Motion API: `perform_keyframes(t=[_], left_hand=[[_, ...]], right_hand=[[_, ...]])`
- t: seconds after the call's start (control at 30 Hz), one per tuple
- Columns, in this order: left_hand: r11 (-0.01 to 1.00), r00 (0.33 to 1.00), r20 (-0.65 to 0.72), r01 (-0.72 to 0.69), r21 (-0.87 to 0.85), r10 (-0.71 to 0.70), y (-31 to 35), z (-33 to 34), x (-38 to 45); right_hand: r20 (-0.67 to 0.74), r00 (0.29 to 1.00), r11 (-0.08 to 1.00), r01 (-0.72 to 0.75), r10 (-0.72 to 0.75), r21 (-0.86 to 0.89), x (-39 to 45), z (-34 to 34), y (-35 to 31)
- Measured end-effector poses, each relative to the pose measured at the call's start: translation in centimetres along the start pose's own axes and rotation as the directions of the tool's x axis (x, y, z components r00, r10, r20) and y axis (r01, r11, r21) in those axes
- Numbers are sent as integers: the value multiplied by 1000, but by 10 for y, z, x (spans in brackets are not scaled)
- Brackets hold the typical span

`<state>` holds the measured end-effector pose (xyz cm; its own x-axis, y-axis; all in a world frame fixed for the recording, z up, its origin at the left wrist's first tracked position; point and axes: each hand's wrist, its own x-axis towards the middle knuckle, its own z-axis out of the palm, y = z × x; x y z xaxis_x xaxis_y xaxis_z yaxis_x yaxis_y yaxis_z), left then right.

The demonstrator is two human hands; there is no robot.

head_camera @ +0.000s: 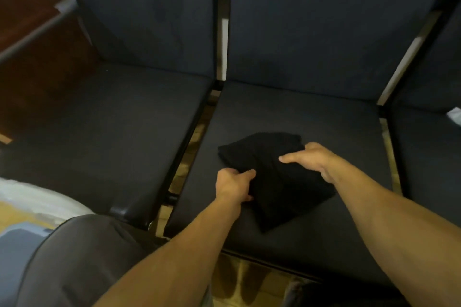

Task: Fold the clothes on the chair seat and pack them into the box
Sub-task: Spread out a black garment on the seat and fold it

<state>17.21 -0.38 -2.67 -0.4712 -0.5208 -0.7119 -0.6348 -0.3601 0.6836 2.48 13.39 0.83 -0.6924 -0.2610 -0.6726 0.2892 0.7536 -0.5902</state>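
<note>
A black garment (269, 177), folded into a compact bundle, lies on the dark chair seat (311, 117) in the middle of the view. My left hand (233, 183) grips the bundle's left edge, with the fingers curled into the cloth. My right hand (313, 158) lies on the bundle's right side, thumb stretched across the top and fingers tucked round the far edge. The box does not show clearly in this frame.
A second dark seat (104, 132) stands to the left across a narrow gap. A third seat at the right edge carries a white scrap (455, 116). Something white (32, 198) and a grey-blue shape (17, 252) sit at the lower left beside my knee (82, 259).
</note>
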Motion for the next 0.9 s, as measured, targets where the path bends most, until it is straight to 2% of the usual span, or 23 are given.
perform_keyframes(t=[0.07,0.13,0.2,0.3,0.4,0.47,0.63,0.83,0.9], left_hand=[[997,998,19,-53,-64,54,8,-3,-10],[986,997,55,-39,-161,48,16,-10,-24],[974,989,104,-78,-213,102,21,-19,-39],[930,940,111,-291,-227,321,32,-38,-65],[863,860,134,-463,-203,493,42,-69,-94],[835,819,167,-529,-153,549,44,-95,-116],[809,782,206,-562,-173,588,38,-161,-158],[768,765,73,-633,-99,640,26,-245,-197],[766,767,3,-641,-52,642,20,-275,-207]], right_hand=[[11,999,992,31,-33,125,-16,-7,10],[-13,997,962,82,-82,260,-36,-11,17],[-77,988,920,156,-137,360,-56,-13,22],[-207,951,884,293,-230,364,-96,-13,14],[-243,889,845,449,-389,290,-139,-10,-1],[-193,849,812,527,-492,250,-166,-4,-12],[-72,778,759,626,-625,180,-206,20,-44],[113,651,661,734,-750,156,-216,67,-104],[199,574,602,787,-794,136,-214,89,-128]])
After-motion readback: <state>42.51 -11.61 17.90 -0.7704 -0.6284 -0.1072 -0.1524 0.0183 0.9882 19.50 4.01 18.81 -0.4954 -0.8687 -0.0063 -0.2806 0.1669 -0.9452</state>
